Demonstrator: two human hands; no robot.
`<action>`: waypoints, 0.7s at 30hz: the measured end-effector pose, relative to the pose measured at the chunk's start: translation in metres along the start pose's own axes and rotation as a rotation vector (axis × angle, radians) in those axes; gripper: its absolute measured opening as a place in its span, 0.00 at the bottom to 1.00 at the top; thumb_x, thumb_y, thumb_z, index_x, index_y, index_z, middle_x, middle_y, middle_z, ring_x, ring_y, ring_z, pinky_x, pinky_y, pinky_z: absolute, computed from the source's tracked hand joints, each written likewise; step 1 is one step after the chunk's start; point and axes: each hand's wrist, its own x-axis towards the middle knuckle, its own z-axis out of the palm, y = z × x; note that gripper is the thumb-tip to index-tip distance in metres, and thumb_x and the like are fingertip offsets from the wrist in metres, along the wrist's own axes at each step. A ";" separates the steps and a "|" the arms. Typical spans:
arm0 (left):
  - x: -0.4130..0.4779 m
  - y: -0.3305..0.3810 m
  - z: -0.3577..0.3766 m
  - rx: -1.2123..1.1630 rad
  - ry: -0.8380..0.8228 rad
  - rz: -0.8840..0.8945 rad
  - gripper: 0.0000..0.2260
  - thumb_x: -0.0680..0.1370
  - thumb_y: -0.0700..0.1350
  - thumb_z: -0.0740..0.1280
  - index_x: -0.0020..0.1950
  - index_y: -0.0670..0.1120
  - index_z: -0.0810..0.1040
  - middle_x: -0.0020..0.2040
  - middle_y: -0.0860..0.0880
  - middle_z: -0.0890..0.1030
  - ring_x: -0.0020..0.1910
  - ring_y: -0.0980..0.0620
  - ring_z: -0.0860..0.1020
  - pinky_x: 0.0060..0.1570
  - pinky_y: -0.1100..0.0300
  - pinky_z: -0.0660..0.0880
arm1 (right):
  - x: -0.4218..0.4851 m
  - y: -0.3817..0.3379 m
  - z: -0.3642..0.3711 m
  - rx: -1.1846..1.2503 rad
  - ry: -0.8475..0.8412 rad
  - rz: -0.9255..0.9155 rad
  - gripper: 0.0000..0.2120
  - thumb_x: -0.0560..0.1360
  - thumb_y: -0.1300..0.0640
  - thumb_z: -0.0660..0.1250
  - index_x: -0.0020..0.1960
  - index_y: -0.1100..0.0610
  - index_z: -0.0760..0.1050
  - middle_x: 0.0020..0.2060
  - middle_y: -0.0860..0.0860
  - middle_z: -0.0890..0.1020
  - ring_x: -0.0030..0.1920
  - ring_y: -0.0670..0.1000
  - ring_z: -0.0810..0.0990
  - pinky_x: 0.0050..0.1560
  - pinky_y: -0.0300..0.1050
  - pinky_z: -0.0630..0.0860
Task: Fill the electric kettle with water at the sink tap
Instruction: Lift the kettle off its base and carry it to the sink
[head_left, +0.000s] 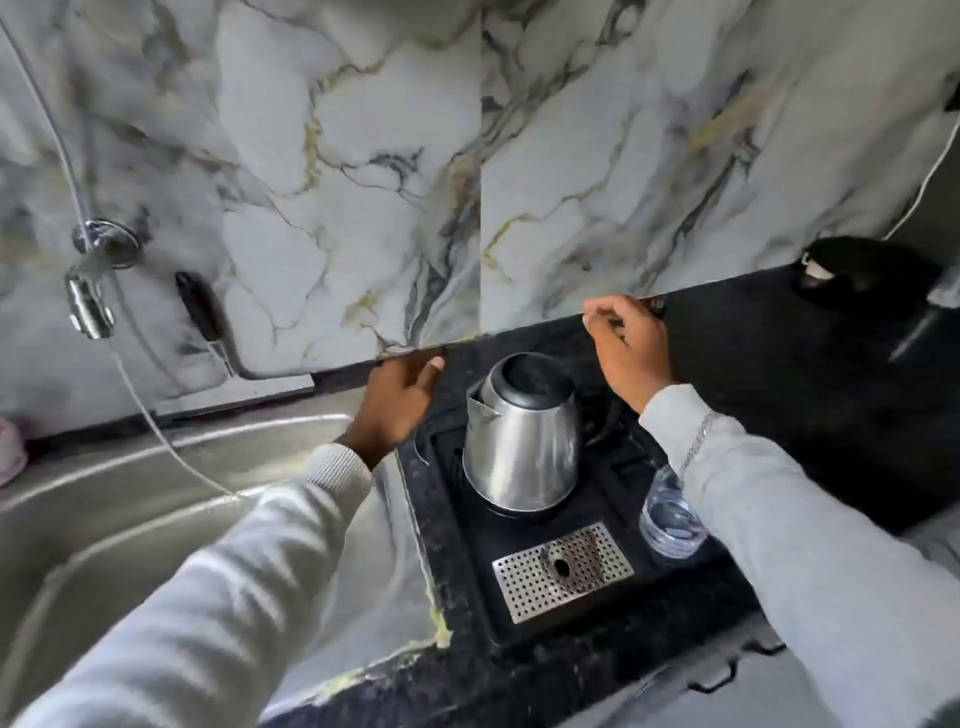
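At the far left a chrome tap (89, 304) juts from the marble-veined wall (363, 156), with a thin hose running up from it and a pale cord trailing down towards the steel sink (104, 519), whose brushed basin fills the near left. A dark-handled tool (200, 312) leans against the wall just right of the tap. The left hand (397, 402), in a pale ribbed sleeve, reaches over the sink's right edge, palm down, fingers loosely curled and holding nothing, just beside the kettle's spout side.

The electric kettle (522, 441) stands upright in the middle, polished steel with a black lid, conical in shape, on a black tray (467, 545) that lies on the dark speckled surface (779, 389). A perforated metal drip grate (563, 571) sits in the tray's near part. A clear plastic bottle (670, 519) stands just right of the tray, partly hidden by the right sleeve.

The right hand (631, 348) hovers beyond the kettle, wrist bent, fingers pinched loosely, empty. At the far right lies a blurred black object (862, 270).
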 end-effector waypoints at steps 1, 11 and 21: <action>-0.004 -0.004 0.008 -0.051 -0.006 -0.048 0.15 0.80 0.51 0.61 0.48 0.42 0.80 0.45 0.43 0.84 0.46 0.49 0.79 0.48 0.54 0.73 | -0.001 0.010 0.001 0.079 -0.004 0.149 0.07 0.74 0.59 0.65 0.45 0.59 0.82 0.45 0.55 0.85 0.48 0.56 0.82 0.53 0.48 0.76; -0.070 -0.016 0.084 -0.600 0.057 -0.329 0.18 0.77 0.62 0.58 0.57 0.57 0.82 0.59 0.51 0.83 0.63 0.48 0.79 0.67 0.45 0.72 | -0.024 0.075 0.016 0.852 -0.072 0.930 0.19 0.80 0.53 0.54 0.42 0.56 0.82 0.35 0.53 0.86 0.37 0.52 0.84 0.37 0.40 0.79; -0.076 -0.001 0.105 -0.447 0.215 -0.320 0.20 0.80 0.58 0.56 0.40 0.45 0.77 0.38 0.48 0.80 0.42 0.50 0.75 0.49 0.51 0.71 | -0.017 0.079 0.020 0.742 -0.364 0.762 0.33 0.73 0.28 0.56 0.29 0.57 0.69 0.17 0.49 0.68 0.19 0.49 0.63 0.21 0.42 0.59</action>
